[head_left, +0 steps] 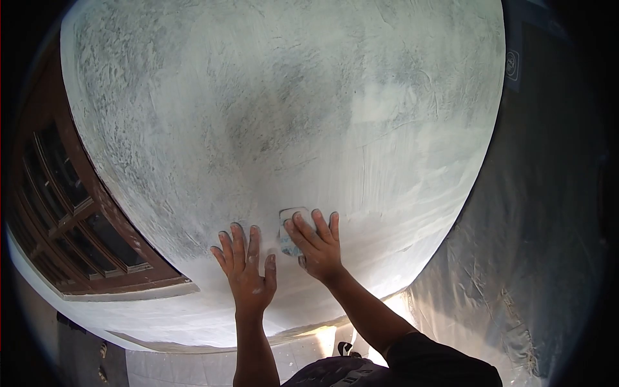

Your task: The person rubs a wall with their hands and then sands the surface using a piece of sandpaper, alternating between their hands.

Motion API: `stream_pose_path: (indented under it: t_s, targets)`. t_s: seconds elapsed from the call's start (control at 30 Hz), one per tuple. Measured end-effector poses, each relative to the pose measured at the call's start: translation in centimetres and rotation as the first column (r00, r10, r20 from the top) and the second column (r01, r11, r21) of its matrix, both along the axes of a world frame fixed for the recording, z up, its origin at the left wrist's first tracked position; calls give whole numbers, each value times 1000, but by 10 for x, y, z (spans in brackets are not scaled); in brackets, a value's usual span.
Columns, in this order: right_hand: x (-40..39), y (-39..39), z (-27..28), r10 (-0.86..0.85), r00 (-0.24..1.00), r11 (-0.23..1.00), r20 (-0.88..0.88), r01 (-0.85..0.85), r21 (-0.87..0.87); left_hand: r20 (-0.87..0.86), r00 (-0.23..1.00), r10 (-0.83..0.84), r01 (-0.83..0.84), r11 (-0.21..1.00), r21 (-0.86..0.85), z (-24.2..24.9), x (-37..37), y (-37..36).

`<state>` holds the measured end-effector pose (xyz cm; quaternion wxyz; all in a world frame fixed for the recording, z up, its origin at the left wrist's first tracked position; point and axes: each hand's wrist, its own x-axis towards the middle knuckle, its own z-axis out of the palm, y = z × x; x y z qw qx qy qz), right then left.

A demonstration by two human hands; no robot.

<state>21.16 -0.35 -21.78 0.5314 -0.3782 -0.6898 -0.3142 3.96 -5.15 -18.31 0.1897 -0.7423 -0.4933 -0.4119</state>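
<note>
A pale, patchy plastered wall [309, 129] with grey rough areas fills most of the view. My right hand [316, 245] presses a small flat pad [290, 222] with a light face and dark edge against the wall, its fingers spread over the pad. To its left, my left hand [246, 267] lies against the wall with its fingers spread, and nothing is under it that I can see. White dust marks the fingers of both hands.
At the left is a brown wooden window frame [116, 213] with dark panes. A grey plastic sheet [516, 226] hangs along the right side. Light-coloured flooring [174, 369] shows below the wall's lower edge.
</note>
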Motion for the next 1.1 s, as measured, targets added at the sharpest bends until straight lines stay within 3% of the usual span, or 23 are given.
stream_pose_path:
  t_s: [0.13,0.2,0.27,0.3,0.4,0.47,0.5,0.6,0.67,0.73,0.8,0.83,0.87,0.93,1.0,1.1]
  targets:
    - [23,0,23,19,989,1000,144,-19,1,-15,1000,14,-14,999,-31,0,-1,-2]
    - [38,5,74,-49,997,998,-57,47,-30,-10,1000,1,-2,1000,-13,-1,0,-2]
    - [49,13,107,-76,972,995,-224,89,51,2,1000,-6,6,1000,7,-1,1,0]
    - [49,11,109,-86,968,995,-235,94,22,6,1000,1,-1,1000,0,-2,2,0]
    - [13,3,46,-35,989,999,-141,30,-37,8,1000,7,-7,1000,-14,-2,1,-1]
    - [-4,-2,-15,-6,998,999,57,8,-35,6,1000,9,-9,1000,-21,-1,0,-2]
    - [-3,-2,-22,-3,998,1000,64,4,-22,20,1000,0,0,1000,-25,-1,0,-3]
    - [22,-8,33,-41,999,996,13,42,-81,31,999,-7,8,999,-33,-2,0,-9]
    - [45,1,90,-101,977,995,-189,100,-13,34,999,-15,15,1000,-22,-2,1,-7]
    - [57,3,120,-121,955,991,-272,134,29,45,999,-17,18,1000,-12,-2,2,-7]
    - [42,-3,101,-56,963,998,-265,52,-21,31,1000,-4,5,1000,-19,-4,1,-7]
    - [16,-6,33,-10,995,995,-95,0,-103,16,1000,9,-8,1000,-25,-4,1,-6]
    - [3,-2,3,27,1000,998,11,-26,-49,18,1000,6,-6,1000,-10,-3,2,1]
    - [-1,-7,-16,40,997,998,72,-36,-57,-3,999,32,-33,999,-35,-5,0,1]
    - [14,-5,7,-17,991,996,135,29,-86,20,1000,22,-22,999,-29,-1,3,-1]
    - [47,5,83,-45,991,999,-123,45,-8,40,999,5,-4,1000,-18,0,3,-2]
